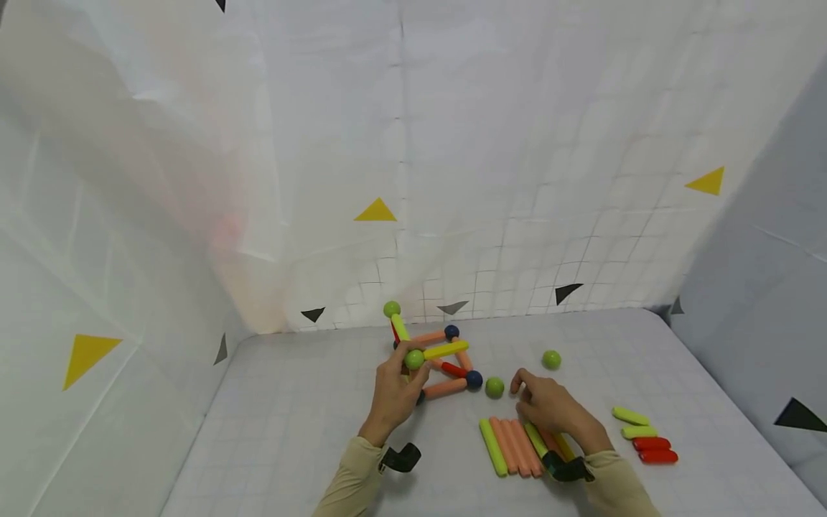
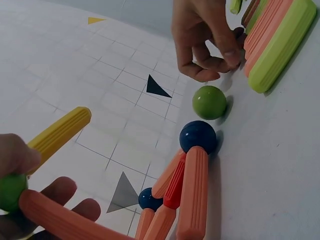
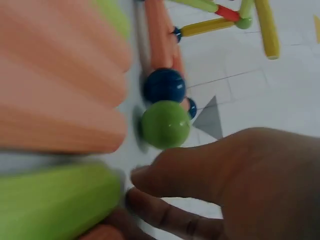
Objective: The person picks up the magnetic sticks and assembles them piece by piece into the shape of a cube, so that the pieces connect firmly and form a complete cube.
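My left hand (image 1: 395, 388) pinches a green ball (image 1: 415, 360) between thumb and fingers. A yellow stick (image 1: 446, 350) juts from that ball to the right, and an orange stick (image 2: 75, 217) joins it in the left wrist view. Around and behind the hand stands a frame of orange sticks (image 1: 446, 388), a red connector (image 1: 454, 370) and dark blue balls (image 1: 474, 380). My right hand (image 1: 552, 403) hovers low over the loose sticks (image 1: 513, 445), fingers loosely bent. Nothing shows between its fingertips in the wrist views.
One loose green ball (image 1: 494, 388) lies beside the frame's near blue ball, another (image 1: 551, 360) farther back. To the right lie short green pieces (image 1: 630, 416) and red pieces (image 1: 655, 456). A white sheet wall (image 1: 478, 215) rises behind the table.
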